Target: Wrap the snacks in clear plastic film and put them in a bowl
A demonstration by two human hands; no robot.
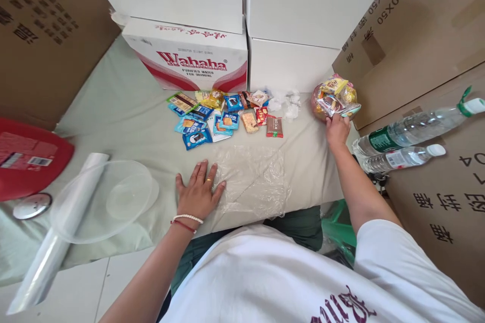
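My left hand (199, 186) lies flat on the cloth with its fingers spread, at the left edge of a clear plastic sheet (253, 181). At the right, my right hand (338, 130) has its fingers closed at the near edge of a rounded bundle of wrapped snacks (335, 96). Its fingertips are partly hidden. Beyond the sheet lies a loose group of small snack packets, among them a blue packet (197, 138), a light-blue cracker packet (229, 120), a brown packet (275, 126) and a red packet (261, 115). Crumpled clear plastic (288, 103) sits between them and the bundle.
White boxes, one a Wahaha carton (189, 58), stand along the back. Two bottles, a large water bottle (413, 128) and a smaller bottle (403, 158), are at the right by cardboard boxes. A clear round lid (125, 202) overlaps a plastic film roll (56, 242) at the left.
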